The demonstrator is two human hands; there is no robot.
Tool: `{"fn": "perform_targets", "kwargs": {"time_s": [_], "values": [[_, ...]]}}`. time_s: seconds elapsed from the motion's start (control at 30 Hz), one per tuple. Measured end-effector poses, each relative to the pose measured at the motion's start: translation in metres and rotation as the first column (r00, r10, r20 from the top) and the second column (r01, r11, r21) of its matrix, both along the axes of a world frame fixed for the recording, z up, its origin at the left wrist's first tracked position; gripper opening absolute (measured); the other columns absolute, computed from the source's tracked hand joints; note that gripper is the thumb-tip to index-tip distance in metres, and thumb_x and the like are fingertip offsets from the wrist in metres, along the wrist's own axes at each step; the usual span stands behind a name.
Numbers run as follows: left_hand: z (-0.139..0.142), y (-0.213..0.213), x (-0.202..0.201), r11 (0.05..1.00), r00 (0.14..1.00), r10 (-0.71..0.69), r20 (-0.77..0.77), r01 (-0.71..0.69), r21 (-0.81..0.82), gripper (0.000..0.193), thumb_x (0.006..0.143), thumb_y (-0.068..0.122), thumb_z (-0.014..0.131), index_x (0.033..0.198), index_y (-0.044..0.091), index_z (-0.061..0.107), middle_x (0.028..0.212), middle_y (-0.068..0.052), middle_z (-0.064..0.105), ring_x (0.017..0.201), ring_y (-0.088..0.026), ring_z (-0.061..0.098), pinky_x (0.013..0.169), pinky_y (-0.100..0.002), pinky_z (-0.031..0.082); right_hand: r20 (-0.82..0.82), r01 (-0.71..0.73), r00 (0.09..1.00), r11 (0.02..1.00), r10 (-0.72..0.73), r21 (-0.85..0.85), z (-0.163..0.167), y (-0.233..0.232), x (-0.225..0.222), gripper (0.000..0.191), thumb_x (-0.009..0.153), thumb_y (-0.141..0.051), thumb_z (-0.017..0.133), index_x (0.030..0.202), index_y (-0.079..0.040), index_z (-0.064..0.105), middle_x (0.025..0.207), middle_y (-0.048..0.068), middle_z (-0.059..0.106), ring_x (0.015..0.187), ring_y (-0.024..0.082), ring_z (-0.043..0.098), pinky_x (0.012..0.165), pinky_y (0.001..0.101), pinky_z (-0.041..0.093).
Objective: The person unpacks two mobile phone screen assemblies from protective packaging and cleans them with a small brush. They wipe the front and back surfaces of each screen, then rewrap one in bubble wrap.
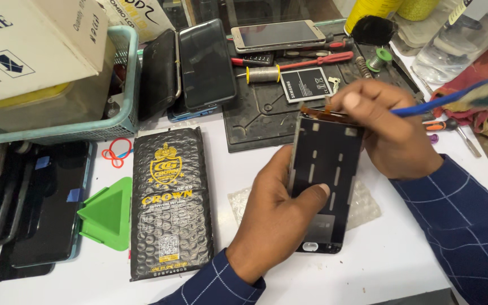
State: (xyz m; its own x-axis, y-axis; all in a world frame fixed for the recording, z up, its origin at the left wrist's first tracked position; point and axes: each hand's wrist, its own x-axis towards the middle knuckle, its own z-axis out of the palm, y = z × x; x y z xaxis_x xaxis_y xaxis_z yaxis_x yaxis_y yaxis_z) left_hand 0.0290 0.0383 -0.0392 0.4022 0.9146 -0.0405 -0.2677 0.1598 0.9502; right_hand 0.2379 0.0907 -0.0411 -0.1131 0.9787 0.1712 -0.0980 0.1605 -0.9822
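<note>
Black phone display panel (324,179) held upright over the white table (391,260), long axis running toward and away from the person, flex-cable end pointing away, left hand (275,217) gripping its lower half, right hand (385,127) pinching a blue tool (425,106) at its top edge, bubble wrap (365,206) beneath, black bubble pouch (170,203) and green triangular stand (108,214) to the left, phone battery (306,85) beyond.

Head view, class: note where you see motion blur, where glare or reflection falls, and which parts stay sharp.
Head view: the blue tool in the right hand is smeared by motion blur; the glossy dark phone above reflects pale light softly; the phone panel in the left hand and the black bubble pouch are sharp; lighting is bright and even, shadows faint.
</note>
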Motion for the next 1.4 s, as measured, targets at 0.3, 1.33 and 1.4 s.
{"fn": "perform_targets", "kwargs": {"time_s": [0.3,1.33,1.4], "values": [[0.003,0.005,-0.002,0.995,0.995,0.101,-0.011,-0.101,0.026,0.025,0.092,0.004,0.065,0.115,-0.004,0.063,0.092,-0.002,0.07,0.077,-0.005,0.064,0.068,-0.021,0.054,0.345,-0.01,0.939,0.999,-0.005,0.042,0.004,-0.009,-0.006,0.023,0.096,-0.023,0.069,0.093,-0.001,0.07,0.069,-0.001,0.06,0.057,0.004,0.049,0.049,0.021,0.037],[-0.002,0.009,-0.003,0.936,0.946,0.307,0.108,-0.32,0.145,0.022,0.105,0.017,0.058,0.108,0.0,0.071,0.077,0.009,0.064,0.064,0.003,0.047,0.054,-0.018,0.036,0.541,0.182,0.692,0.841,-0.478,0.51,-0.003,0.001,0.017,0.041,0.111,-0.038,0.066,0.093,-0.001,0.061,0.092,0.001,0.047,0.079,0.011,0.042,0.07,0.0237,0.034],[-0.003,0.009,-0.004,0.921,0.937,0.337,0.097,-0.349,0.174,0.021,0.106,0.018,0.059,0.106,0.0,0.07,0.076,0.009,0.06,0.065,0.003,0.043,0.054,-0.018,0.034,0.556,0.156,0.669,0.824,-0.494,0.544,-0.003,0.0,0.016,0.041,0.11,-0.037,0.07,0.091,-0.001,0.062,0.092,0.002,0.048,0.081,0.011,0.045,0.072,0.0238,0.036]]}}
